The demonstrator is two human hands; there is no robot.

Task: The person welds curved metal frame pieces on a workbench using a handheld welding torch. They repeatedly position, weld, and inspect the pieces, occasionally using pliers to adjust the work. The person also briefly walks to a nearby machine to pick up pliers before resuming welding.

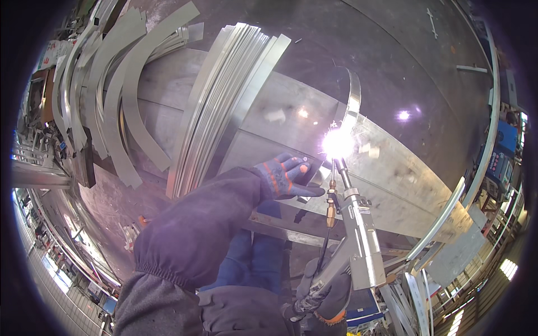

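Observation:
My right hand (324,294), in a dark glove, is closed around the grip of a silver welding gun (363,238). A brass-fitted wire feed tube (331,204) runs alongside its nozzle. At the tip burns a white-violet glare with sparks, at the lower end of a narrow curved metal strip (354,92). The glare hides the joint itself. My left hand (280,176), in a grey glove with orange marks, is stretched out left of the nozzle with fingers and thumb apart. Its fingertips are close to a small metal piece (321,175); whether they touch it I cannot tell.
A thick stack of long metal strips (218,106) lies on the metal table (414,179) at left. Beyond it are several wide curved metal pieces (131,95). Metal offcuts (412,299) stand at lower right, and blue equipment (504,143) stands at the far right.

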